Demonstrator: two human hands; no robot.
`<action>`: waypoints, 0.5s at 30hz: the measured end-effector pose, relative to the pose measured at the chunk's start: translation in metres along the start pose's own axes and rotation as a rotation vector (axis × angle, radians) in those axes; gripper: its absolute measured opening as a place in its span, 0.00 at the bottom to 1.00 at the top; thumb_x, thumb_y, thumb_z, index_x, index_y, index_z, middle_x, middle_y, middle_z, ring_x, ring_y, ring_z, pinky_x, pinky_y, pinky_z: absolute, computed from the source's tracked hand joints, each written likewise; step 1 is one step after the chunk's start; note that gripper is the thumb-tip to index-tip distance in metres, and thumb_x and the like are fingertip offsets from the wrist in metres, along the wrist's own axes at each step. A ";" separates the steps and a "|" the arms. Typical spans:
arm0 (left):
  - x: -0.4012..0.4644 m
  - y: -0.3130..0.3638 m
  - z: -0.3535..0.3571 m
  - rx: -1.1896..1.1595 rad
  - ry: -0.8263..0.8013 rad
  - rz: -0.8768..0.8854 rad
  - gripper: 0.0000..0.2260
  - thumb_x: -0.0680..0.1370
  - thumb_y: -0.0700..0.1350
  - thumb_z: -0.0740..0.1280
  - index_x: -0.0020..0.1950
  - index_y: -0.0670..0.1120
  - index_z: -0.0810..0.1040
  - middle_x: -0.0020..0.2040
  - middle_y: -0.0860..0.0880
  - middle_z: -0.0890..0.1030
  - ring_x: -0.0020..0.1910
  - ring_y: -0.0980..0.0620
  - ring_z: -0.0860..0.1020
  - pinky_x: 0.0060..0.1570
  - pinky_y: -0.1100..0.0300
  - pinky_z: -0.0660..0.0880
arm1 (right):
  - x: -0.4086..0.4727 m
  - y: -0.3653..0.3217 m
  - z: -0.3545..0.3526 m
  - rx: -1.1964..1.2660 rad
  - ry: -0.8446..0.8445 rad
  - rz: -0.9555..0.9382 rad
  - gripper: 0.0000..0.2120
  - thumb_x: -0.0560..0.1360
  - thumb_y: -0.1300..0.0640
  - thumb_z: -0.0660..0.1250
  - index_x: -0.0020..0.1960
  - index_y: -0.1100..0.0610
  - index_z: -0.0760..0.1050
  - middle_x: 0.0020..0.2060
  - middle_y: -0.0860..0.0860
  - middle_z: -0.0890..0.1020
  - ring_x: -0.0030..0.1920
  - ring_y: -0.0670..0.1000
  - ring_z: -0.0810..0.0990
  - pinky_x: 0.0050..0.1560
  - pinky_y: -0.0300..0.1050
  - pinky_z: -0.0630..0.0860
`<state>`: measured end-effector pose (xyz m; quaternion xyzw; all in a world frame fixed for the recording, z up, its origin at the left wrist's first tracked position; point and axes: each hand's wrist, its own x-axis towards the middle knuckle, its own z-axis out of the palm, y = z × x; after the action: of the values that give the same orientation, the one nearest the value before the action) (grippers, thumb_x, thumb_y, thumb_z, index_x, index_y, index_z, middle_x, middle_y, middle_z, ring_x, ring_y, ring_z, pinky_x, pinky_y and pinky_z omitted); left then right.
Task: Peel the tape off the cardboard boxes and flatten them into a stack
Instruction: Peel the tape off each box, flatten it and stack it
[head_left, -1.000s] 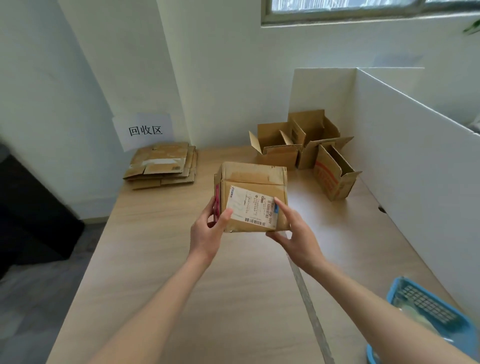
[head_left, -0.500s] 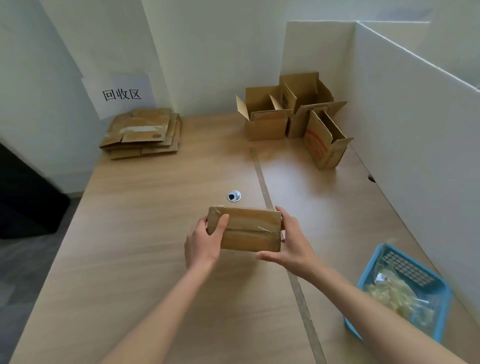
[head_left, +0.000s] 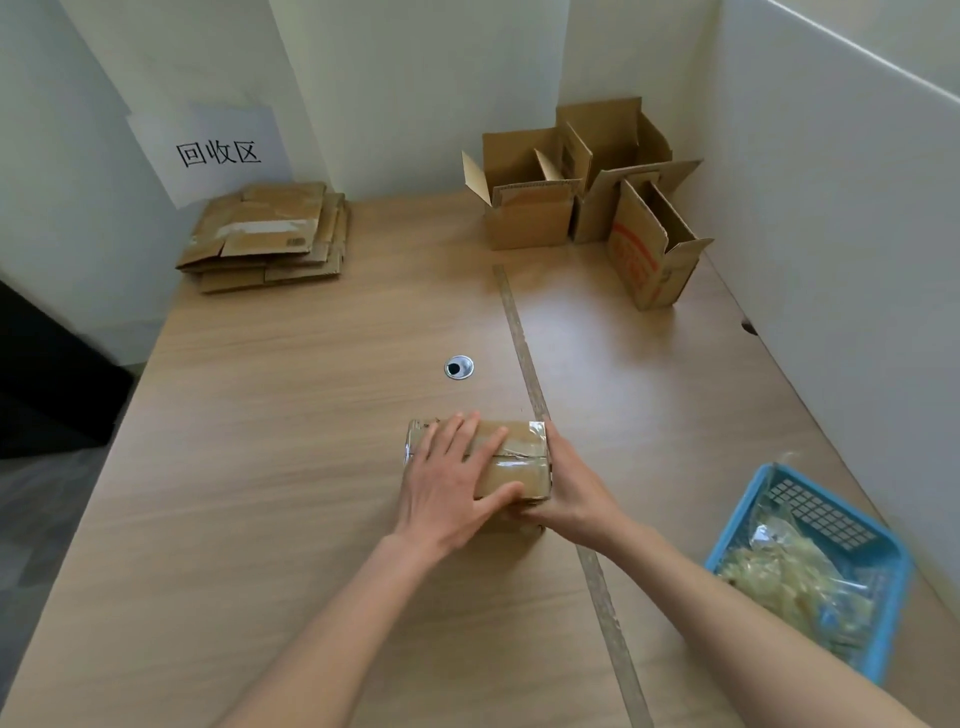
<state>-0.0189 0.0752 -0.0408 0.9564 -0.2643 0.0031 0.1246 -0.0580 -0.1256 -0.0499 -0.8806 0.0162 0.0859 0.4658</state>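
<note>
Head view: a taped cardboard box (head_left: 511, 462) sits on the wooden table (head_left: 260, 467), left hand (head_left: 449, 480) flat on top, fingers straight, right hand (head_left: 574, 493) gripping its right side.

Recycling corner: sign (head_left: 218, 153), flattened cardboard (head_left: 270, 234).

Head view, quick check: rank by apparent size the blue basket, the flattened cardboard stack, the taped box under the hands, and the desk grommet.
1. Blue basket, partly cut off at the frame edge.
2. Flattened cardboard stack and taped box: too close to rank; the box is nearer the camera and half covered by the hands.
3. Desk grommet.
</note>
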 end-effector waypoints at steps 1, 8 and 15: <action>0.002 0.002 0.001 0.028 -0.007 0.004 0.34 0.78 0.73 0.48 0.80 0.59 0.62 0.81 0.49 0.62 0.81 0.49 0.56 0.79 0.47 0.44 | 0.000 0.005 -0.001 0.017 -0.038 0.003 0.57 0.59 0.40 0.82 0.79 0.44 0.53 0.68 0.39 0.72 0.64 0.44 0.76 0.62 0.51 0.78; 0.009 -0.005 0.001 0.116 -0.038 0.037 0.35 0.77 0.75 0.44 0.79 0.59 0.62 0.76 0.47 0.66 0.78 0.46 0.60 0.78 0.39 0.49 | -0.021 0.020 -0.013 -0.092 0.064 -0.101 0.47 0.71 0.50 0.79 0.80 0.39 0.54 0.73 0.36 0.65 0.60 0.42 0.78 0.61 0.45 0.79; 0.004 -0.020 -0.002 0.161 -0.077 0.131 0.44 0.71 0.82 0.46 0.76 0.54 0.64 0.70 0.45 0.68 0.70 0.43 0.68 0.71 0.32 0.59 | -0.028 0.016 -0.003 -0.274 0.150 -0.304 0.33 0.72 0.49 0.78 0.74 0.42 0.70 0.78 0.41 0.62 0.70 0.45 0.73 0.56 0.50 0.81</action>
<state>-0.0054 0.0903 -0.0437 0.9434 -0.3296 -0.0043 0.0368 -0.0870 -0.1388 -0.0570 -0.9319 -0.0939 -0.0497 0.3468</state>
